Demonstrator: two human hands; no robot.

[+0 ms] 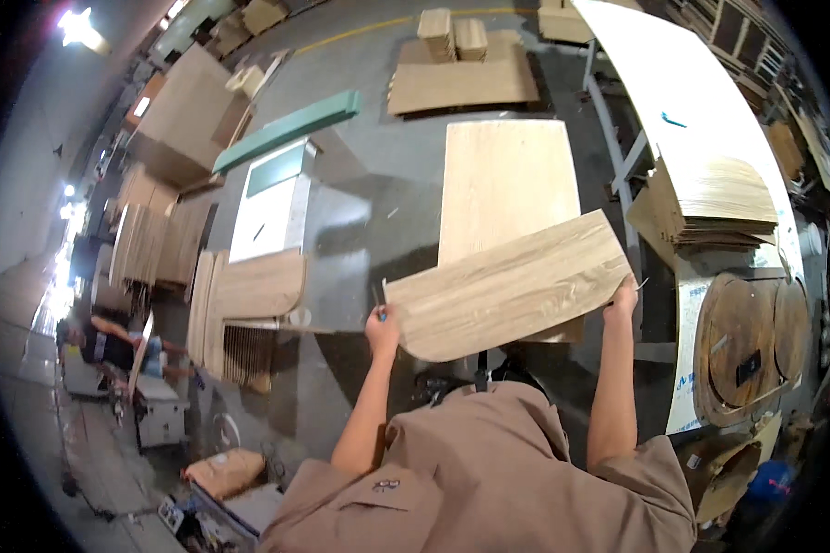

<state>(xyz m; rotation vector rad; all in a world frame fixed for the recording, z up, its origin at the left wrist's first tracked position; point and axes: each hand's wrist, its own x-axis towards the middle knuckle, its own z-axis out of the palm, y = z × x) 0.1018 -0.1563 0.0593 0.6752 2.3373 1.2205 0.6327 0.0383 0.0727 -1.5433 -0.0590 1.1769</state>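
Tan board (pixel 512 286) slants, its long axis rising rightward.

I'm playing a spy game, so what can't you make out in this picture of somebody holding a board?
Head view, held board: its underside is turned away from the camera.
Head view, pale panel: part of it is hidden by the held board.
Head view, small blue thing at the left fingers: too small to tell what it is.
Head view, person at far left: too small and blurred to tell what they're doing.

Pale wood-grain board (pixel 515 288), long, round-cornered, slantwise, held at both ends
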